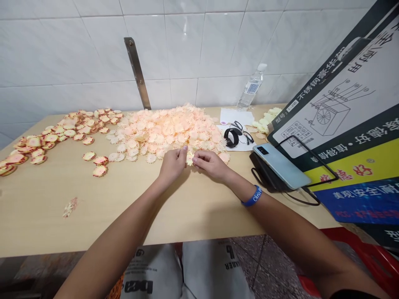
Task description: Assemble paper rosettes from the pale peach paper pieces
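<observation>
Between both hands, at the near edge of a large heap, is a small pale-yellow flower-shaped piece (190,158). My left hand (173,163) is closed with the thumb on top, gripping the piece's left side. On the right side, my right hand (210,164) pinches it between thumb and fingers. Just behind the hands spreads the heap of thin pink and cream flower-shaped pieces (174,124) with jagged edges. Stacks of similar pieces with red rims (64,131) lie to the left, and a few stacks (100,170) sit nearer.
Red-and-cream scraps (70,207) lie on the wooden table (124,199). To the right are eyeglasses (246,136), a black band (231,138), a water bottle (252,88), pale-yellow pieces (266,120) and a light-blue phone (282,165) on a black stand. A printed box (343,104) leans at the right.
</observation>
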A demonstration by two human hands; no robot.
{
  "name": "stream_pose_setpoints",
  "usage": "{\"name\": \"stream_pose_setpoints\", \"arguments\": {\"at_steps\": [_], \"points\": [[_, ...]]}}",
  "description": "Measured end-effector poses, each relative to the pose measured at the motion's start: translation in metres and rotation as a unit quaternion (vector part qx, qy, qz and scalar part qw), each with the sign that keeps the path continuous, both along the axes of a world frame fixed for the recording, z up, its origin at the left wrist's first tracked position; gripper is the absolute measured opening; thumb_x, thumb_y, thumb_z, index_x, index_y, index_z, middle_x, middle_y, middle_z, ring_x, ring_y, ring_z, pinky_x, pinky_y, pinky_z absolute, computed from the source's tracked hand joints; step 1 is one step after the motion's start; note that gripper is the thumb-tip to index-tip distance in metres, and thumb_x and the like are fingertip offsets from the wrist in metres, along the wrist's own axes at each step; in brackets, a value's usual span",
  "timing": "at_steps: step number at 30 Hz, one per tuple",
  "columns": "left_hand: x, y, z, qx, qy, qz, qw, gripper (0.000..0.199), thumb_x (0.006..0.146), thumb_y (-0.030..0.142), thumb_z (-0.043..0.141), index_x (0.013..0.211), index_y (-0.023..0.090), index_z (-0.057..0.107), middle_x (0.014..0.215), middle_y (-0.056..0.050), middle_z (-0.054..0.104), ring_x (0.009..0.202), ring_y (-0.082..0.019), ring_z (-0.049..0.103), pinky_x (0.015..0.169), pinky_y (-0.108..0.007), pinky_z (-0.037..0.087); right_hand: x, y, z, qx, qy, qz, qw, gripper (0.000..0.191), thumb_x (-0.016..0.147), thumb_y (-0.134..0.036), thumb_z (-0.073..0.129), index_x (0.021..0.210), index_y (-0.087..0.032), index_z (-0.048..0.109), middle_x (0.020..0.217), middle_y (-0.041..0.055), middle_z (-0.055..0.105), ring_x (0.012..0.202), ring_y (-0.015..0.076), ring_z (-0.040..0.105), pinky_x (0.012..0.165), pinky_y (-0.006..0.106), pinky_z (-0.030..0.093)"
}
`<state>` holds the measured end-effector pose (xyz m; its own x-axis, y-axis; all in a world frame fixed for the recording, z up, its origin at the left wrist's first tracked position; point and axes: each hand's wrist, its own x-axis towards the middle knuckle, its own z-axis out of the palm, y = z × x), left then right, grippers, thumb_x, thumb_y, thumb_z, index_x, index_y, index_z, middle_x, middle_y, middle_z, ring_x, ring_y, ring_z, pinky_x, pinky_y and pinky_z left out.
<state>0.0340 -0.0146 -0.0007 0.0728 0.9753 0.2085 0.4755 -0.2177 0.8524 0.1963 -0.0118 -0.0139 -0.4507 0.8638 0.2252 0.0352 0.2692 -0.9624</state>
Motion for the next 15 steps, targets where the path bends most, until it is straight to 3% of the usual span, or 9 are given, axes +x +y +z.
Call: {"name": "stream_pose_setpoints", "arguments": {"at_steps": [4,7,10,12,15], "points": [[-0.0034,0.0021,-0.0002,0.024,0.019,0.018,0.999,0.055,0.093,0.053,0.04,0.052,0.017,0.048,0.049,-0.001,0.054,0.05,-0.013,0.053,0.053,-0.026,0.036,-0.0008,0.0014,0.0009,-0.015,0.009,-0.027,0.999,0.034,0.084,-0.038,0.059,0.059,-0.019,0.046,0.052,-0.0059,0.042,0.049,0.0078,0.037,0.049,0.023,0.03],[-0.0056,0.0028,0.0002,0.056,-0.021,-0.034,0.998,0.038,0.092,0.046,0.047,0.089,0.016,0.07,0.088,-0.006,0.072,0.073,-0.016,0.064,0.062,-0.025,0.046,-0.0007,0.0036,-0.0001,-0.033,0.022,-0.044,0.998,0.032,0.082,-0.034,0.059,0.058,-0.019,0.045,0.05,-0.0064,0.041,0.047,0.0075,0.035,0.047,0.023,0.027],[-0.0066,0.0026,0.0017,0.056,-0.032,-0.116,0.991,0.047,0.082,0.043,0.065,0.124,0.023,0.063,0.126,-0.008,0.065,0.105,-0.022,0.064,0.075,-0.026,0.052,0.0006,0.0055,-0.0006,-0.047,0.039,-0.058,0.996,0.033,0.08,-0.031,0.06,0.055,-0.019,0.042,0.049,-0.006,0.04,0.047,0.0073,0.035,0.047,0.023,0.026],[-0.0069,0.0027,0.0027,0.063,-0.015,-0.126,0.99,0.044,0.08,0.042,0.068,0.12,0.023,0.067,0.127,-0.009,0.066,0.113,-0.024,0.061,0.078,-0.027,0.053,0.0015,0.006,-0.0008,-0.059,0.048,-0.053,0.996,0.032,0.08,-0.032,0.06,0.055,-0.019,0.043,0.049,-0.0059,0.041,0.047,0.0071,0.035,0.046,0.023,0.026],[-0.0078,0.0035,0.0035,0.086,-0.02,-0.094,0.992,0.027,0.086,0.038,0.06,0.098,0.02,0.075,0.112,-0.008,0.073,0.109,-0.023,0.064,0.08,-0.028,0.053,0.0022,0.0052,-0.0013,-0.076,0.051,-0.024,0.996,0.029,0.081,-0.038,0.06,0.061,-0.018,0.049,0.051,-0.0058,0.044,0.045,0.0067,0.036,0.046,0.023,0.026]]}}
